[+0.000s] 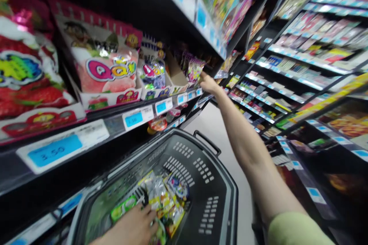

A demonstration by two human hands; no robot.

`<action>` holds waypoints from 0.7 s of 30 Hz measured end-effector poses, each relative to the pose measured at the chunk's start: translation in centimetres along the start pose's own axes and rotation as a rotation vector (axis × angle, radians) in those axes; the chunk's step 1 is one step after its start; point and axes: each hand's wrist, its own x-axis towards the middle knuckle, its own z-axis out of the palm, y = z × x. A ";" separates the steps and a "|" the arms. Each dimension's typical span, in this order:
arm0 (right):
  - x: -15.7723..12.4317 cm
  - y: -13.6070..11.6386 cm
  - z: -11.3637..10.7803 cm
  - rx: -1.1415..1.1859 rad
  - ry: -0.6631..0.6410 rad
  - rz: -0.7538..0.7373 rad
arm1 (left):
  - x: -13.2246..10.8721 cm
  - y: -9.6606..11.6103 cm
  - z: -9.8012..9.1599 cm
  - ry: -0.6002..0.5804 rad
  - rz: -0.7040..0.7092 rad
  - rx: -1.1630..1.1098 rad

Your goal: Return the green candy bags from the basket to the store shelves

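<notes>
Bags (112, 69): boxed face-out, likely for display | right hand (208, 83): at end bag (194, 71) | left hand (134, 223): over packets (162, 193) | fingers: can't tell, both

Strawb. bag (28, 67) L, price tag (56, 152) below; shelves (309, 60) R; pale flr (208, 120).

A small bag (194, 72) with a purple top edge and pink-and-green print (its lettering too blurred to read) stands at the shelf (115, 125) front; shiny yellow, green and blue packets (161, 193) lie heaped in the basket (222, 183).
</notes>
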 end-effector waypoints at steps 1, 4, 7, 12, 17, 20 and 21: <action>-1.1 0.0 0.0 -0.030 0.040 -0.026 | 0.1 0.1 -0.6 -0.034 -0.002 0.009; -5.9 -0.6 0.6 -0.130 0.193 -0.074 | 0.2 0.0 -2.2 -0.120 0.053 0.009; -12.7 -2.6 1.8 -0.177 0.274 -0.101 | -0.1 -0.7 -3.0 -0.166 0.100 -0.014; -23.5 -8.0 6.3 -0.186 -0.064 -0.247 | -0.8 -1.5 -4.1 -0.237 0.004 0.034; -30.9 -14.2 14.4 0.015 -0.701 -0.495 | -1.2 -1.3 -4.8 -0.246 -0.149 -0.001; -34.6 -16.8 19.6 0.251 -0.958 -0.208 | -1.6 -1.1 -4.4 -0.246 -0.176 -0.051; -35.7 -17.3 21.0 0.308 -1.002 -0.092 | -1.7 -1.1 -4.2 -0.251 -0.176 -0.058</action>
